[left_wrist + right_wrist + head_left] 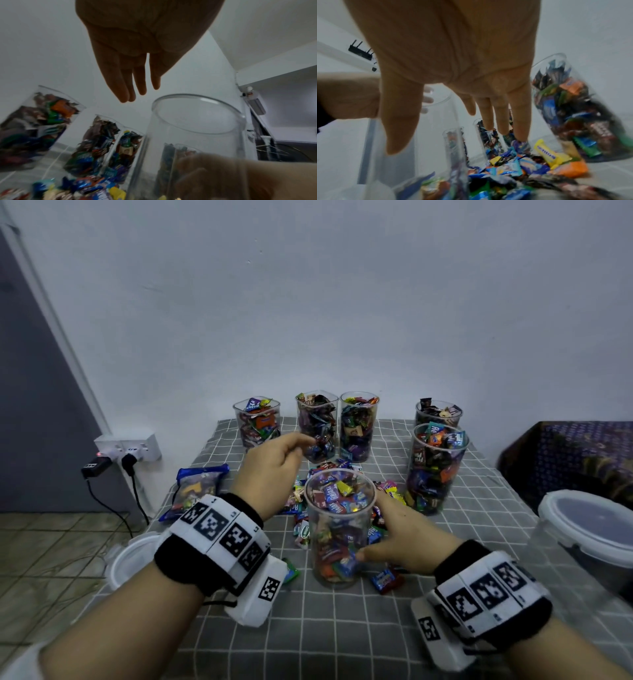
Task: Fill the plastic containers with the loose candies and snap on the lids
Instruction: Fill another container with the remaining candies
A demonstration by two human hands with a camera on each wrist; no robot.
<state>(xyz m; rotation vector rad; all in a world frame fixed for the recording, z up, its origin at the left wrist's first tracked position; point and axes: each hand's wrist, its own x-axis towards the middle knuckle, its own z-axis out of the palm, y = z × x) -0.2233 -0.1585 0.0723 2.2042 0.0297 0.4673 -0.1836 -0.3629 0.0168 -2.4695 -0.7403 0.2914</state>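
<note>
A clear round container point(337, 529), partly filled with wrapped candies, stands in the middle of the checked cloth. My left hand point(286, 455) hovers above and left of its rim point(197, 119); the left hand point(137, 93) has straight fingers and holds nothing. My right hand point(397, 530) lies low at the container's right side, thumb against its wall. In the right wrist view my right hand point(498, 124) spreads straight fingers down onto the loose candies point(537, 163) behind the container point(436, 142). Loose candies point(301, 510) lie around the base.
Several filled open containers stand behind: one point(257, 424) at far left, two point(317, 424) point(358, 428) together, two point(438, 412) point(435, 469) at right. A candy bag point(195, 487) and a lid point(132, 558) lie left. A lidded tub point(589, 529) sits at right.
</note>
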